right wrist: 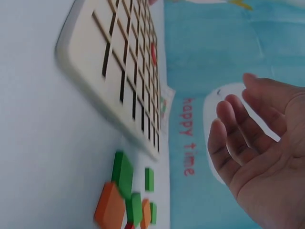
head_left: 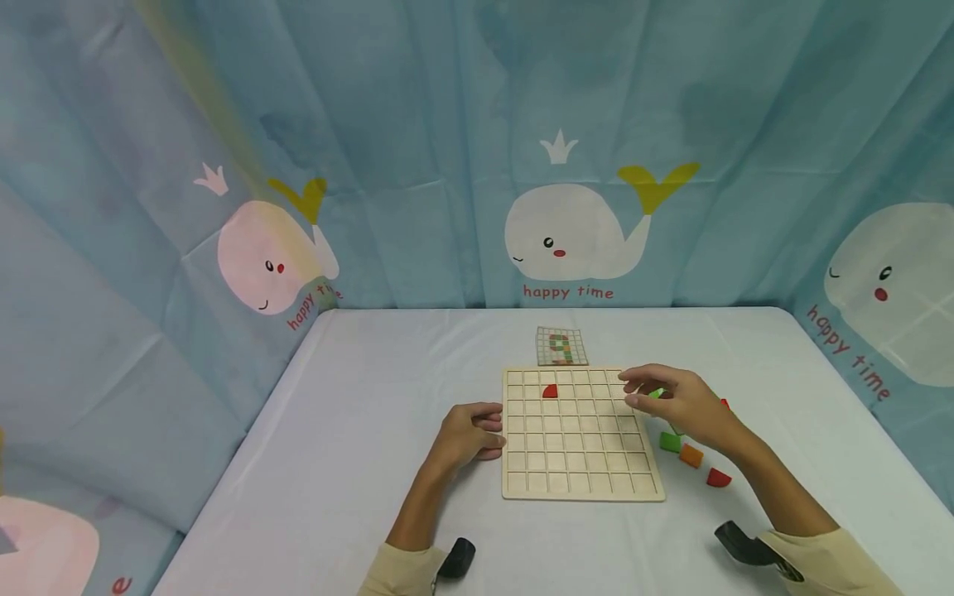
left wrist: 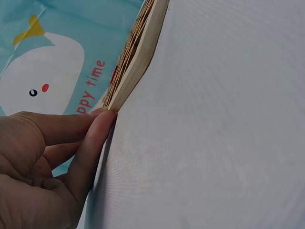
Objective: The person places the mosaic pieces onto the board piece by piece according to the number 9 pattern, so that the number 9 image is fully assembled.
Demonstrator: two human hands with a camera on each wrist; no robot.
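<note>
Several fingers (left wrist: 71,128) of left hand (head_left: 464,434) touch board (head_left: 581,440); right hand (head_left: 684,406) hovers, loosely curved.

Light is soft; wrist views dimmer, right one blurrier.

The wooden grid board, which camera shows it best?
The head view shows the wooden grid board nearly whole from above, the right hand hiding a little near one corner. Left wrist shows only a narrow strip, nearly edge-on; right wrist shows it steeply slanted, cut off at the top.
</note>
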